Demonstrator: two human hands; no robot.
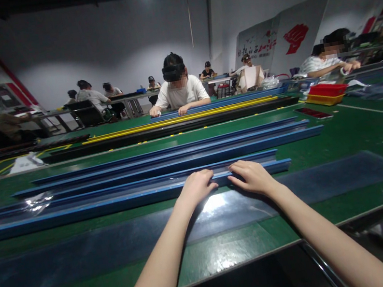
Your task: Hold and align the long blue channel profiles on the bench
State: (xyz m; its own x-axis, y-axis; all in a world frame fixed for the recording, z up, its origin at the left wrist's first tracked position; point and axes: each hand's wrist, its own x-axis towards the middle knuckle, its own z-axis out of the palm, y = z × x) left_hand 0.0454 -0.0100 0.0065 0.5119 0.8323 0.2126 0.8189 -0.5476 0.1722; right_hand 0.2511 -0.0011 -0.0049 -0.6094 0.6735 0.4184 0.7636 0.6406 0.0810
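Observation:
Side by side, my left hand and my right hand rest on the nearest long blue profile strip. Fingers of both hands curl over it, with the thumbs along its near edge and a small gap between the hands. The strip is a channel with raised blue edges and a shiny, clear-looking middle. In front of it, under my forearms, lies a flat translucent plastic sheet. Just beyond are more blue profile strips, parallel to mine.
Farther back on the green table lie black and yellow strips. A phone and red and yellow bins stand at the right. Opposite, a co-worker handles another blue strip. Crumpled clear film lies left.

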